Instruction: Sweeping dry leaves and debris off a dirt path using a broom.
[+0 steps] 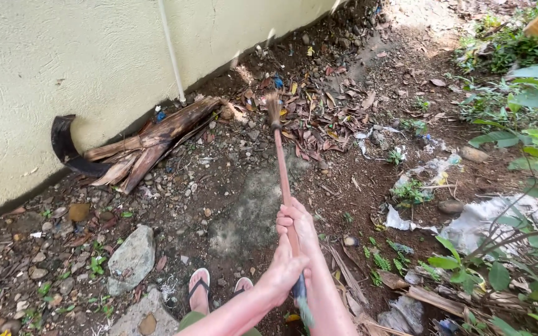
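Both forearms are bare, with no sleeve reaching into view. No watch, ring or glove shows on the left hand (283,272) or the right hand (298,225). On the feet are pale flip-flops (199,281) with thin dark straps, toes exposed. At six o'clock a strip of olive-green garment (189,323) shows.

Smooth reddish wooden broom handle (283,177) clasped in both hands, left hand (286,269) nearer, right hand (297,223) farther up. Coarse straw-like bristles (273,107) at the far tip. Matt, rough plastered wall (82,56) beyond, left. Dry, fibrous palm husk (147,144) below it. Crinkled translucent plastic sheet (477,221) to the right. Rough grey stone (132,258) left of the hands.
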